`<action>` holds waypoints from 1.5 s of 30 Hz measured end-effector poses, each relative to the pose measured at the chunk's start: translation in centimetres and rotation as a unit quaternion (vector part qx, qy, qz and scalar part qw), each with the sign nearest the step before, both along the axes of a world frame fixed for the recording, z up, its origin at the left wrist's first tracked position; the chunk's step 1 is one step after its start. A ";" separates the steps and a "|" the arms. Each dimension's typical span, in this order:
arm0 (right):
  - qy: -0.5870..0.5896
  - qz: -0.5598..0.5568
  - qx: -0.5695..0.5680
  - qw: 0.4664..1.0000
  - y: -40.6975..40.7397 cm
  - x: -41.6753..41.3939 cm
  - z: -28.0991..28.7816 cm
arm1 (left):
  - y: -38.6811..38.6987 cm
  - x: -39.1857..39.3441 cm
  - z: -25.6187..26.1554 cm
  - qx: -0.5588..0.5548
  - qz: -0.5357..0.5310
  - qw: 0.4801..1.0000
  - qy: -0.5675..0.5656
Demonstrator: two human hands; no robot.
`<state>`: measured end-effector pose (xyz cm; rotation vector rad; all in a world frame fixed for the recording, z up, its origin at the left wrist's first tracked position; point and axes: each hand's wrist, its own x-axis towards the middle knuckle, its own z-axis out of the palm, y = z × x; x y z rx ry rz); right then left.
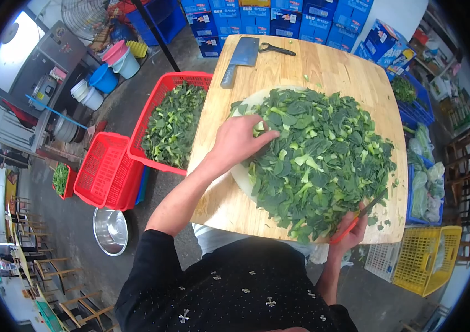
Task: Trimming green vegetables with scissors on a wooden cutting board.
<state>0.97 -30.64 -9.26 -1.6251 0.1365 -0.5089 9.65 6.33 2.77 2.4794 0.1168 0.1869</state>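
Note:
A broad heap of cut leafy greens covers a pale round cutting board on the wooden tabletop before me. At the heap's left side, my left hand touches the leaves with its thumb stretched out. Its other fingers are partly hidden, so a grip on the greens cannot be made out. My right hand is by the heap's near right edge, closed around a red-handled knife. The dark blade points away to the right, over the edge of the leaves.
A cleaver and a black-handled peeler lie at the table's far left. Left of it stand a red crate of greens, another red crate and a steel basin. Blue cartons are stacked behind; a yellow crate sits right.

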 end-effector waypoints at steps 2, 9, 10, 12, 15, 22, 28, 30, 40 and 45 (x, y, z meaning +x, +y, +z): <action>0.009 0.012 0.012 1.000 -0.1 -0.1 -0.1 | -0.1 0.1 -0.1 0.026 -0.009 0.999 -0.019; -0.003 0.006 0.039 0.999 -0.4 0.1 -0.5 | -0.1 -0.6 -0.8 -0.025 -0.050 0.992 -0.113; 0.004 -0.002 0.049 0.999 -0.3 0.1 -0.5 | 0.0 -0.9 -0.9 -0.022 -0.048 0.992 -0.113; -0.004 0.001 0.047 0.999 -0.6 0.1 -0.8 | -0.2 -1.5 -0.2 -0.014 -0.032 0.997 -0.068; -0.011 0.012 0.053 0.998 -0.6 0.2 -0.7 | -0.2 -1.4 0.6 -0.079 0.025 0.996 0.028; -0.010 0.034 0.076 0.997 -0.7 -0.2 0.0 | -0.3 -0.7 -2.6 -0.124 0.021 0.992 -0.023; -0.016 0.037 0.069 0.997 -0.4 0.0 0.0 | -2.1 0.0 -2.7 -0.156 0.010 0.978 -0.141; -0.014 0.023 0.055 0.998 -0.5 0.0 -0.4 | -2.9 0.3 -3.0 -0.202 0.030 0.955 -0.215; 0.010 0.053 -0.077 0.996 0.1 0.0 -0.2 | -4.9 2.0 -1.6 -0.502 -0.131 0.855 0.022; 0.081 0.145 -0.204 0.965 2.5 1.8 7.7 | -5.0 2.7 -3.3 -0.446 -0.150 0.882 -0.003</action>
